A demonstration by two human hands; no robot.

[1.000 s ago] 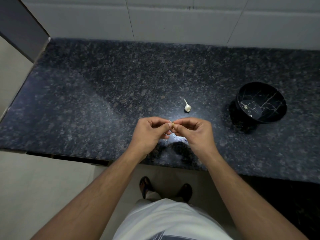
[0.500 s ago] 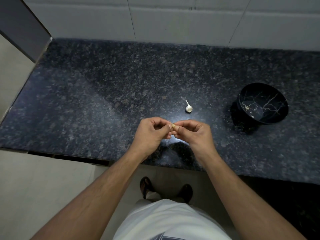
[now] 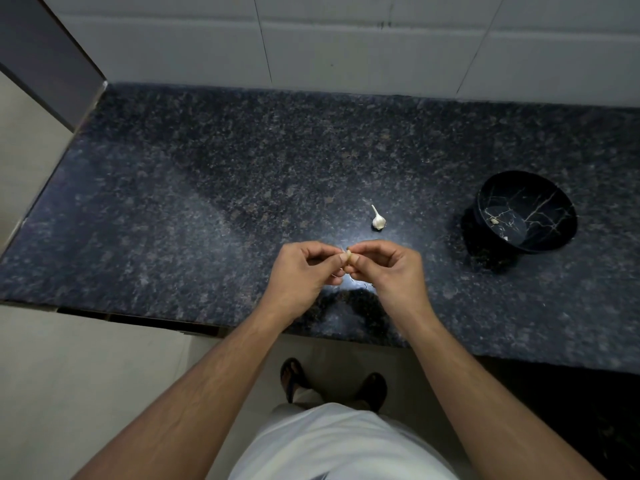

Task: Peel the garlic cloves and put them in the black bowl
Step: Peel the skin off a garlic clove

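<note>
Clove [image 3: 347, 253]: small, pale, pinched between the fingertips of both hands above the near part of the counter [image 3: 207, 209]. Mostly covered by the fingers; how much skin remains on it cannot be told.

Left hand [image 3: 301, 271]: fingers curled, thumb and forefinger closed tight on the clove's left end.

Right hand [image 3: 391, 268]: fingers curled, thumb and forefinger closed on the clove's right end. The fingertips of the two hands touch.

Garlic [image 3: 378, 220]: white piece with a stem, lying on the counter just beyond the hands, apart from them.

Bowl [image 3: 540, 244]: black with pale veining, on the counter well to the right of the hands. One small pale piece [image 3: 494, 221] lies inside it, on the left of its floor.

Behind: tiled wall [image 3: 346, 39]. Below the counter edge: pale floor, two dark sandals.
</note>
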